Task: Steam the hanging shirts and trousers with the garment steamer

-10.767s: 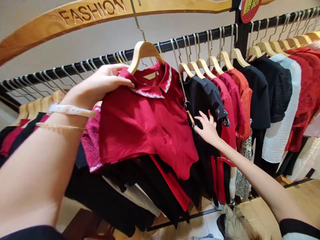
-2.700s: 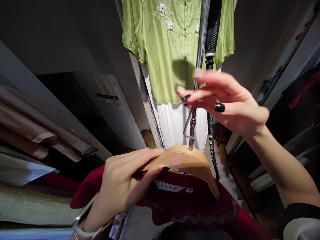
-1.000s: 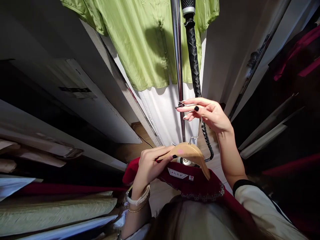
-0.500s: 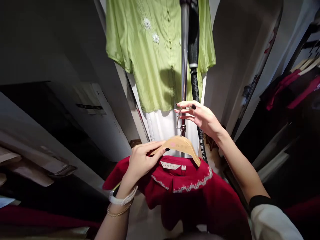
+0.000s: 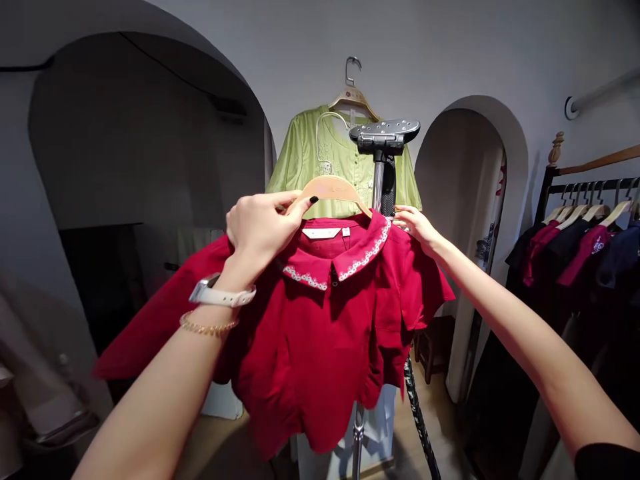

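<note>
A red short-sleeved blouse [image 5: 310,347] with a white-trimmed collar hangs on a wooden hanger [image 5: 333,189], its metal hook pointing up. My left hand [image 5: 260,223] pinches the left side of the hanger between thumb and fingers. At the blouse's right shoulder is my right hand [image 5: 419,227], its fingers stretched toward the steamer pole and partly hidden by the cloth. Whether they touch the blouse I cannot tell. Just behind stands a garment steamer, its perforated head [image 5: 385,133] on a metal pole [image 5: 379,180].
A green blouse [image 5: 295,150] on another hanger hangs against the wall behind the steamer. To the right, a clothes rack [image 5: 595,187] holds several dark and red garments. A black braided hose [image 5: 420,420] runs down toward the floor. Arched openings flank the middle.
My view has tilted up. The hanger and red blouse have risen in front of the green blouse, still in my left hand. My right hand has moved from beside the hook to the blouse's right shoulder.
</note>
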{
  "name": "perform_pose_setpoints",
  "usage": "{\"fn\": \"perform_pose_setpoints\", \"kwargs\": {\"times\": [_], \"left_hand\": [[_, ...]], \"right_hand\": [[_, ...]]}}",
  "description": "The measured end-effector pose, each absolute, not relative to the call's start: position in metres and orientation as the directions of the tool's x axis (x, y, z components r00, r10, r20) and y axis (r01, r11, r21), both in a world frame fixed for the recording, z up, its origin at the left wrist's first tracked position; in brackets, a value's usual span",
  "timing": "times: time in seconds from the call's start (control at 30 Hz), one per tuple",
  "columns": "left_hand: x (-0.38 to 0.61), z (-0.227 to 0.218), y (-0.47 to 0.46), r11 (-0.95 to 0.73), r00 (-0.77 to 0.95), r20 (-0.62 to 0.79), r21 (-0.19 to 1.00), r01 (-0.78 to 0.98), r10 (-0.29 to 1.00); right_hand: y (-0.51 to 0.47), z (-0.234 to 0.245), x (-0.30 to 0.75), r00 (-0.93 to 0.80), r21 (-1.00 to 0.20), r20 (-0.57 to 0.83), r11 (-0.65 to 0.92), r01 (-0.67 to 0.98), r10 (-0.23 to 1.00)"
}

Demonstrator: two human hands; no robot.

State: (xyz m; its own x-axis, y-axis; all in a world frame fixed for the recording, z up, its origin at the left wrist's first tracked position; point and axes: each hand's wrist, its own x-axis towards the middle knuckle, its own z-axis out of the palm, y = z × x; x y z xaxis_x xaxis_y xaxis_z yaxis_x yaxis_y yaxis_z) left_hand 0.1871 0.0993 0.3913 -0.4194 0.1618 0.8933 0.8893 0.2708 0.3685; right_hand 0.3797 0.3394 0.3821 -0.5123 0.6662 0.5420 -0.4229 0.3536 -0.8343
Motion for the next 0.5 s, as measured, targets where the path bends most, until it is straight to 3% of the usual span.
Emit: {"fn": "perform_pose_setpoints", "kwargs": {"times": [0.17,0.3,0.5], "left_hand": [[0.184,0.42,0.116,0.251,-0.37,0.902,0.314,0.916,0.222],[0.186,0.413,0.125,0.131,-0.312,0.91,0.286,0.949,0.272],[0.182,0.398,0.136,0.025,-0.292,0.894,0.302,0.953,0.339]], "right_hand": [[0.352,0.419,0.371,-0.663,-0.885,0.465,0.285,-0.369,0.587],[0.357,0.433,0.373,-0.769,-0.909,0.415,0.246,-0.335,0.487],[0.362,0.434,0.352,-0.78,-0.89,0.455,0.253,-0.38,0.43]]}}
